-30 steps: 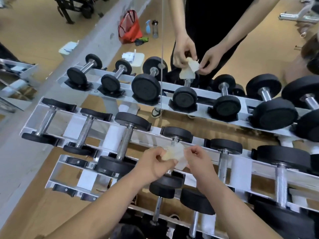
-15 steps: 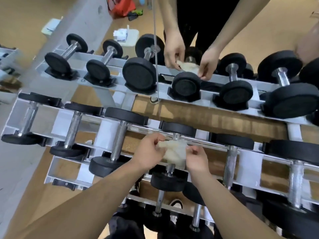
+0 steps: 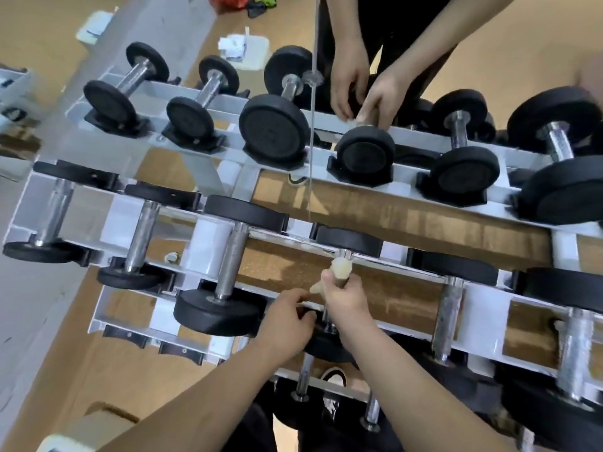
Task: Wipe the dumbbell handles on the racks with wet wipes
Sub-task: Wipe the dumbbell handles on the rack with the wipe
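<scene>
Bright, even indoor light falls from above: the white rack (image 3: 404, 190) rails and chrome handles (image 3: 230, 259) carry pale glare, the floor (image 3: 408, 220) between the tiers shows a streaky sheen, and shadows under the black dumbbell heads (image 3: 273, 125) are soft and short. The wide-angle lens bows the rails and stretches forms toward the corners. Detail is crisp at centre and left, whereas the handles at lower right and a shape (image 3: 590, 76) at the upper right edge are smeared by motion blur.
</scene>
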